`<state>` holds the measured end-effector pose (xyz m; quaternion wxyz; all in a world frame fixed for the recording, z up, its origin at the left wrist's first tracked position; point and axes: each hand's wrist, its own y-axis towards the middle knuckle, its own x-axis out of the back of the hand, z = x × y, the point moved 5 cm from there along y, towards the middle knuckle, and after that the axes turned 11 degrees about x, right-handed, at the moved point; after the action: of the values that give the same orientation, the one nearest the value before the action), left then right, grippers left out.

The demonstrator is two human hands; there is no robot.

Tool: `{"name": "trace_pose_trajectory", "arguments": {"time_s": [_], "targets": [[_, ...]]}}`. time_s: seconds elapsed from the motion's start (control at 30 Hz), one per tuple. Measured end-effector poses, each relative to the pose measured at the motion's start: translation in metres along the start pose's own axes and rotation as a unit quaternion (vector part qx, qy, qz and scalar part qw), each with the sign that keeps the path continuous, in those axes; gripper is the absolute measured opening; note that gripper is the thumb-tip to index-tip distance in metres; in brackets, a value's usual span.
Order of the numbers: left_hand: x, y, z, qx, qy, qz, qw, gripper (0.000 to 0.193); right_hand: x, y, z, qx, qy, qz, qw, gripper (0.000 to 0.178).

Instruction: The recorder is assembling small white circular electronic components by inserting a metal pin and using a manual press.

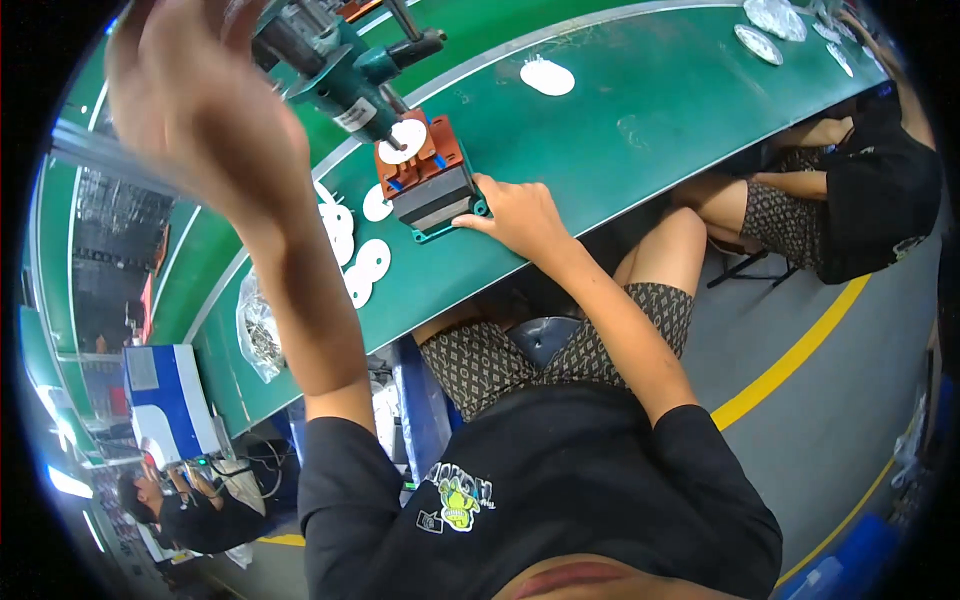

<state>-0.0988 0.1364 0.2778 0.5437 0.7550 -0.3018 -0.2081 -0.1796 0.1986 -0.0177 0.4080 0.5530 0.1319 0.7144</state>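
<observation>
My right hand rests at the near right corner of a small bench press, its thumb and fingers closed around the press base. On top of the base sits a reddish-brown fixture with blue parts. A white disc lies on that fixture, under the tip of the green press head. My left hand is raised to the left of the press head, close to the camera and smeared by motion. Its fingertips run out at the upper edge, so what they touch is hidden.
Loose white discs lie left of the press, and a stack of discs farther back. A clear bag of small metal parts is at left. A blue-and-white machine stands beyond it. Another person sits at the right.
</observation>
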Motion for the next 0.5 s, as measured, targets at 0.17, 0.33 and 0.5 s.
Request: {"name": "trace_pose_trajectory", "arguments": {"time_s": [0.17,0.33,0.5], "targets": [[0.055,-0.106,0.067,0.022,0.010,-0.083,0.996,0.021,0.000,0.000,-0.002,-0.012,0.005,0.000,1.000,0.059],[0.069,-0.199,0.153,0.381,0.125,0.137,0.906,0.037,-0.006,0.000,-0.001,-0.023,0.030,0.060,0.998,0.059],[0.030,-0.176,0.138,0.193,0.356,0.350,0.845,0.051,0.002,-0.005,-0.006,-0.029,0.018,0.031,0.999,0.061]]}}
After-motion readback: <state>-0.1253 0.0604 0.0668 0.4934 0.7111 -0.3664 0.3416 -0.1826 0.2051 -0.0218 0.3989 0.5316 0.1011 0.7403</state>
